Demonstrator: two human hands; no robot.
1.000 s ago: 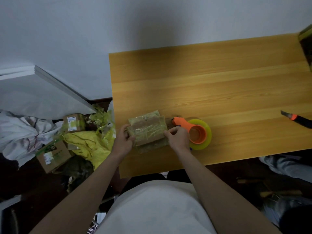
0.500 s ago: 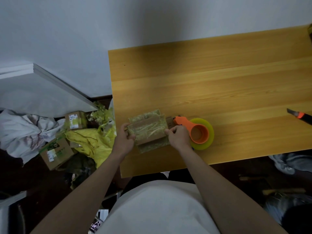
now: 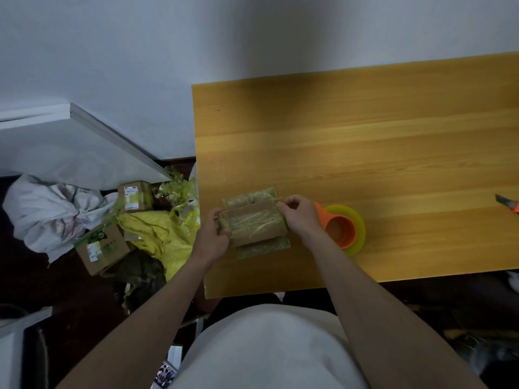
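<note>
A small cardboard box (image 3: 254, 224) wrapped in yellowish clear tape lies near the front left corner of the wooden table (image 3: 365, 153). My left hand (image 3: 213, 234) grips its left end. At the box's far right corner my right hand (image 3: 299, 216) pinches the edge, fingers curled. Just right of that hand lies an orange tape dispenser (image 3: 341, 230) holding a yellow-green tape roll (image 3: 358, 231).
An orange and black utility knife (image 3: 508, 204) lies at the table's right edge. On the floor to the left are two cardboard boxes (image 3: 102, 248), crumpled yellow plastic (image 3: 157, 234) and a white bag (image 3: 53, 209). A white panel (image 3: 70, 147) leans against the wall.
My right hand has shifted up to the box's far right corner. The box stays on the table, and my left hand still holds its left end. The camera moved slightly.
</note>
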